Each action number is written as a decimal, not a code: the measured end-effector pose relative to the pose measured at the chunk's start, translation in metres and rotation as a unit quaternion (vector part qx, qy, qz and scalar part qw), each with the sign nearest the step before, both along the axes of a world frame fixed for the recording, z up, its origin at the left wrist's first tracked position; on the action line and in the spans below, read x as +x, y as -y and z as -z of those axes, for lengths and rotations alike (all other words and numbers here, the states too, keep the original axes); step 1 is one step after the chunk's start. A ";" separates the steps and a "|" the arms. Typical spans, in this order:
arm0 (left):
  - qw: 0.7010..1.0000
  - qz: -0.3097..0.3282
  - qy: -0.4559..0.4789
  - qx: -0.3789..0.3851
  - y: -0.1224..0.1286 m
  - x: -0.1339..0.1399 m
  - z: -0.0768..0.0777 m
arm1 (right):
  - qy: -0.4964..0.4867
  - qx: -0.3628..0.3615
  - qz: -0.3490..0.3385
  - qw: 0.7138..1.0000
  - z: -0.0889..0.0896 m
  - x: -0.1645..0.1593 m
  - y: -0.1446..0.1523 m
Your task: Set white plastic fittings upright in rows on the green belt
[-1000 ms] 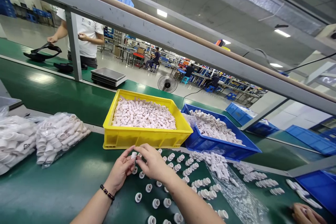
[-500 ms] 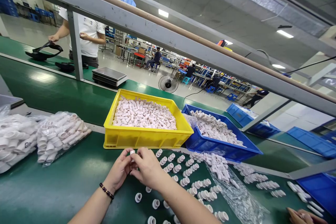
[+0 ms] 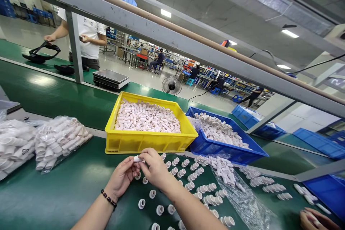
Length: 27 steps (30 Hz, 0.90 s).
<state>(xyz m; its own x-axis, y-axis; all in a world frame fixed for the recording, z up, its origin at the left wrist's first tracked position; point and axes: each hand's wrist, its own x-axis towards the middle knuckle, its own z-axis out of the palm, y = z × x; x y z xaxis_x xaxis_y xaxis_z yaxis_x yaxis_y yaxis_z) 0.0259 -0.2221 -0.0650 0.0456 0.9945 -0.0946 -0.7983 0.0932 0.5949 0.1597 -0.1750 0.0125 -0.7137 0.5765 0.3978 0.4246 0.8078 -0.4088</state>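
A small white plastic pipe fitting [image 3: 138, 159] is held between my two hands, just in front of the yellow bin [image 3: 151, 143]. My left hand [image 3: 122, 176] pinches its left side, a beaded bracelet on that wrist. From the right, the thumb and fingertips of my right hand [image 3: 154, 167] grip the same piece. Below and to the right of my hands, several white pipe fittings [image 3: 160, 209] stand in rows on the green table [image 3: 67, 197]. My right forearm hides some of them.
Bags of white fittings [image 3: 58, 142] lie at left. A blue bin [image 3: 229, 151] of white parts adjoins the yellow one, with loose parts on plastic film [image 3: 248, 197] before it. Another person's hand [image 3: 314, 219] holds a white piece at lower right. A scale [image 3: 110, 78] stands behind.
My fingers have shifted on the fitting, so more of it shows, lying sideways. My right hand has risen slightly. The other person's hand at lower right has moved and now holds a white piece.
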 end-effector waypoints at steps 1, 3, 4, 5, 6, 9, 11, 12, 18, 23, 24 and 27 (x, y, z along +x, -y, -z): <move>1.000 0.000 0.006 -0.003 0.001 0.000 0.000 | 0.000 0.006 0.010 1.000 0.001 -0.001 0.001; 1.000 0.002 0.012 -0.010 0.002 0.000 -0.002 | 0.005 -0.001 0.011 1.000 0.002 -0.002 0.001; 1.000 0.004 0.012 -0.015 0.002 0.000 -0.002 | 0.003 -0.012 0.003 1.000 0.002 -0.002 0.000; 1.000 0.007 0.012 -0.020 0.002 -0.001 -0.003 | -0.002 -0.024 -0.005 1.000 0.002 -0.001 -0.001; 1.000 0.007 0.012 -0.027 0.001 -0.002 -0.003 | -0.011 -0.034 -0.005 0.999 0.001 0.000 -0.003; 0.997 -0.023 0.023 -0.066 -0.005 -0.009 0.004 | -0.017 -0.041 0.023 0.999 -0.002 0.006 -0.007; 0.992 -0.067 0.034 -0.104 -0.011 -0.015 0.012 | 0.025 -0.038 0.018 0.999 -0.002 0.011 -0.009; 0.988 -0.089 0.039 -0.122 -0.014 -0.018 0.017 | 0.056 -0.034 0.003 0.998 -0.001 0.012 -0.009; 0.974 -0.149 0.033 -0.166 -0.020 -0.020 0.028 | 0.226 0.011 -0.039 0.973 0.017 0.008 -0.003; 0.973 -0.160 0.010 -0.167 -0.018 -0.015 0.025 | 0.291 0.037 -0.037 0.955 0.025 0.001 0.000; 0.973 -0.161 0.007 -0.167 -0.018 -0.015 0.025 | 0.297 0.042 -0.041 0.953 0.026 0.000 -0.001; 0.973 -0.161 -0.001 -0.165 -0.019 -0.015 0.026 | 0.312 0.057 -0.048 0.947 0.031 -0.002 -0.003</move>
